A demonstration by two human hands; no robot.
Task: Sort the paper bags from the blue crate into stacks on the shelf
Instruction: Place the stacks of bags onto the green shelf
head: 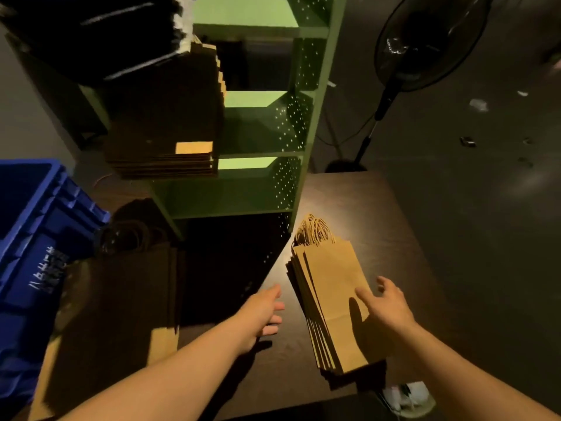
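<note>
Both my hands reach for the narrow stack of brown paper bags [329, 302] on the dark table [391, 208].

I think the risk is that the stack fans out or slides off: the bags are already stepped along their left edge, the near end hangs close to the table edge, and if I push from one side only, the top bags can slip. The twisted handles [314, 229] at the far end may also catch. My right hand [387, 305] is open with fingers spread; it looks to rest on the top bag, but I cannot tell if it really touches. My left hand [262, 311] is open and empty, just beside the stack, apart from it. The blue crate [33, 238] stands at the left, a wider stack [164, 123] already lies on the green shelf [309, 117], and more bags [121, 287] lie in shadow beside the crate.
</note>
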